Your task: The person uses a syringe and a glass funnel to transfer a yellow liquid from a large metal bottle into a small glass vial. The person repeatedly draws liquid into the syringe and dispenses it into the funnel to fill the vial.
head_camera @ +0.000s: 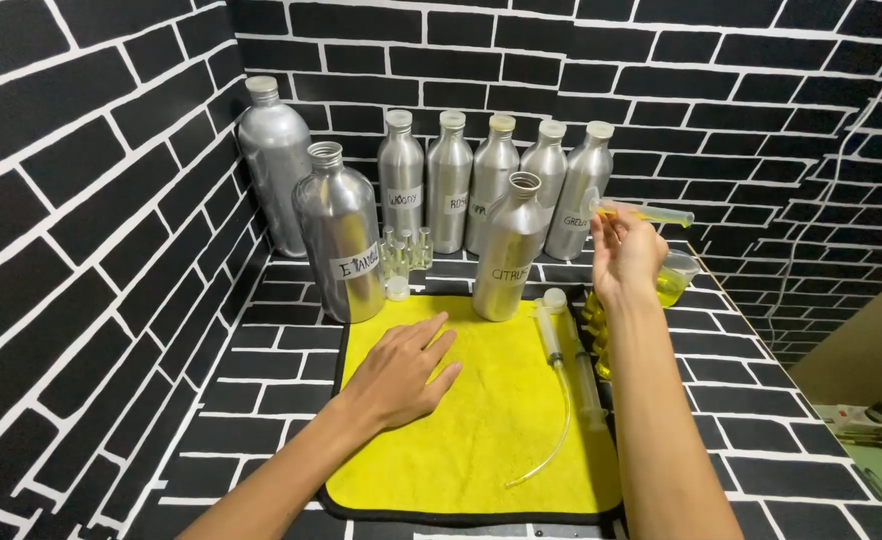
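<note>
My left hand point(403, 372) lies flat, palm down, on a yellow cloth mat point(481, 440), holding nothing. My right hand point(623, 252) is raised above the mat's right edge and grips a small syringe point(651, 214) with yellow liquid, held level and pointing right. Just below it sits a small clear beaker point(675, 277) of yellow liquid. An open silver aluminium bottle point(509, 248) stands at the mat's back edge, left of my right hand. Two larger empty syringes point(571, 360) lie on the mat, one with a clear tube point(551, 450).
A bigger open silver bottle point(343, 232) stands at the mat's back left. Several capped silver bottles point(481, 180) line the back wall, with small glass vials point(406, 252) in front. Small yellow-filled vials point(597, 335) stand by the mat's right edge. Black brick-pattern walls enclose left and back.
</note>
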